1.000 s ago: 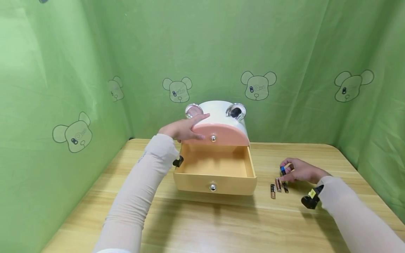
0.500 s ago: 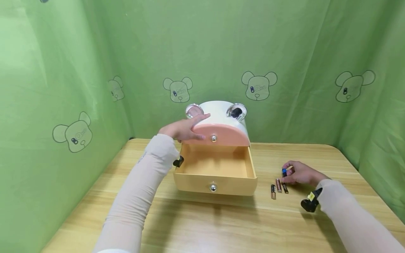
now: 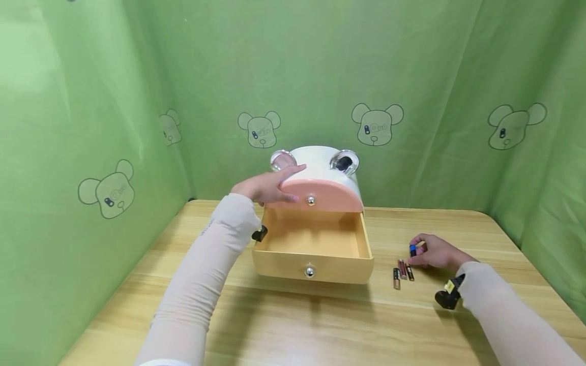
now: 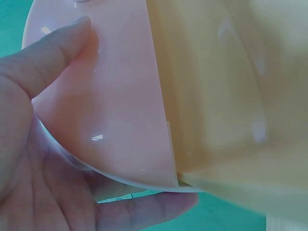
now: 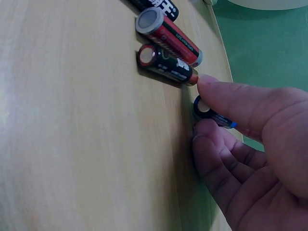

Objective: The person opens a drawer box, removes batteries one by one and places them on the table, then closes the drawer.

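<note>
My left hand [image 3: 267, 187] grips the left corner of a white and pink frog-like drawer box [image 3: 320, 162]. Its thumb presses the pink upper drawer front [image 4: 115, 96], and the other fingers reach round the box's edge. The yellow lower drawer [image 3: 311, 269] is pulled out. On the table at right, my right hand [image 3: 437, 251] curls its thumb and fingers about a black battery with a blue end [image 5: 211, 113]. Close by the thumb tip lies a black battery [image 5: 168, 66]. Beside that are a red battery [image 5: 171, 36] and another black battery [image 5: 159, 7].
The wooden table [image 3: 293, 325] carries the box and batteries. Green cloth [image 3: 306, 66] printed with bear faces rises behind and at both sides. A small black wrist device [image 3: 448, 295] sits on my right sleeve.
The near black battery has swung round beside the red one, away from the blue-ended battery. My right hand has shifted slightly right and nearer. My left hand keeps its place on the box.
</note>
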A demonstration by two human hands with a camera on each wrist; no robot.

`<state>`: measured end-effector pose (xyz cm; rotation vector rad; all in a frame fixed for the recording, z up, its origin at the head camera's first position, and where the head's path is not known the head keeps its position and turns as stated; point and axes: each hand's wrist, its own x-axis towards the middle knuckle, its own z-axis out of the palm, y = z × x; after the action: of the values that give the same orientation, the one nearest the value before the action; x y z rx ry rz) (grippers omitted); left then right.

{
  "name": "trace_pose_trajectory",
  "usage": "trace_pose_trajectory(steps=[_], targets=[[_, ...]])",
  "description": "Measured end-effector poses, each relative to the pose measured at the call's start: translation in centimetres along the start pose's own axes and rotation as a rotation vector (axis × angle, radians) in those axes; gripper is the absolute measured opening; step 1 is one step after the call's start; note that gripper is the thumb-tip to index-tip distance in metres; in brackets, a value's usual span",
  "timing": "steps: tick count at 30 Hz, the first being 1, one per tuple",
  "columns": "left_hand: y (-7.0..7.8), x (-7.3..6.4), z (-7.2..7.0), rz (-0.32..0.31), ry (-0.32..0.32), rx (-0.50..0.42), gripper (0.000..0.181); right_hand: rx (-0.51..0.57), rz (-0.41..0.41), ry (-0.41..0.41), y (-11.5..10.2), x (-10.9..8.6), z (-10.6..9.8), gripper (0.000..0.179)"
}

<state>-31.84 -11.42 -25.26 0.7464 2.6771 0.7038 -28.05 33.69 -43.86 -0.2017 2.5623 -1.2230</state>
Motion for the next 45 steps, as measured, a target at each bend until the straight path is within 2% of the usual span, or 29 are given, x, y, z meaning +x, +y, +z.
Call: trace_pose_trajectory(steps=[11, 19, 27, 31, 34, 36, 38, 40, 42, 45], targets=[[0.0, 0.0, 0.0, -0.001, 0.000, 0.005, 0.088, -0.019, -0.016, 0.009, 0.1, 0.0, 0.0, 0.047], [0.1, -0.1, 0.0, 0.004, -0.001, 0.008, 0.089, -0.018, 0.022, 0.014, 0.2, 0.0, -0.1, 0.053], [-0.1, 0.0, 0.3, 0.001, 0.005, 0.004, 0.089, -0.027, 0.005, 0.001, 0.4, -0.1, 0.0, 0.058], [0.0, 0.1, 0.2, 0.007, -0.001, 0.003, 0.089, -0.121, 0.019, 0.051, -0.6, -0.7, -0.5, 0.062], [0.1, 0.1, 0.2, 0.005, -0.002, 0.006, 0.090, -0.186, 0.010, 0.133, -2.0, -1.1, -0.7, 0.065], [0.1, 0.1, 0.1, 0.003, 0.000, 0.007, 0.090, -0.192, -0.010, 0.180, -3.2, -1.3, -0.7, 0.066], [0.1, 0.0, 0.1, 0.001, 0.005, 0.009, 0.090, -0.147, -0.040, 0.212, -4.7, -1.5, -0.5, 0.066], [0.2, 0.0, 0.1, -0.003, 0.006, -0.001, 0.089, -0.043, -0.081, 0.226, -6.3, -1.9, 0.0, 0.063], [0.2, -0.1, 0.1, -0.009, 0.004, -0.011, 0.089, 0.116, -0.124, 0.225, -8.0, -2.4, 0.6, 0.056], [0.2, -0.2, 0.1, -0.017, -0.003, -0.033, 0.088, 0.417, -0.191, 0.196, -10.6, -3.4, 1.6, 0.040]])
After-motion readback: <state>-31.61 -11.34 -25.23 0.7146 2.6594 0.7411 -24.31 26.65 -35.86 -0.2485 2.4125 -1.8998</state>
